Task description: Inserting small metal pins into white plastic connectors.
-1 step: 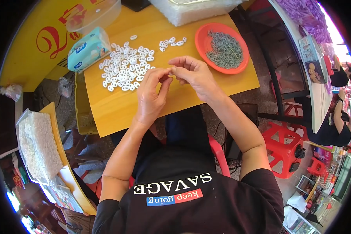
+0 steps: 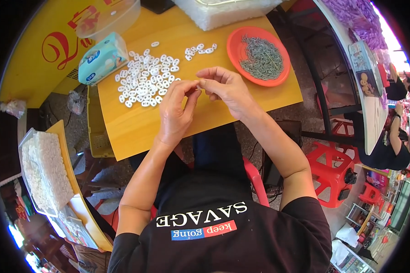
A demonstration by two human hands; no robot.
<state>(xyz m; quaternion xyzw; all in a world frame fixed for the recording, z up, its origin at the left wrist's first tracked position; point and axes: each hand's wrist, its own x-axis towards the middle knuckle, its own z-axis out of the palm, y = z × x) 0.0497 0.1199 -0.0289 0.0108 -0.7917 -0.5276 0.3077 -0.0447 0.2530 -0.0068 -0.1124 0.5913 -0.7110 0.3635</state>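
White lettering [image 2: 201, 215] on shirt [image 2: 259, 250]; hands [image 2: 175, 109] [image 2: 229, 93] seemingly pinching.

I see a turquoise tissue pack [image 2: 103, 59], and just beyond it there is a clear plastic tub [image 2: 109, 22], in front of a yellow wall [image 2: 29, 73] with red writing. Lower on the left, I notice a yellow crate [image 2: 99, 146] on the floor. On the right side, I find a red plastic stool [image 2: 321, 166], and a smaller red stool [image 2: 371, 194] farther away. A pale table [image 2: 372, 120] carries a colourful box [image 2: 363, 61] and purple packages [image 2: 357, 16]. Near the right rim, I can see a person [image 2: 382, 159] in dark clothes.
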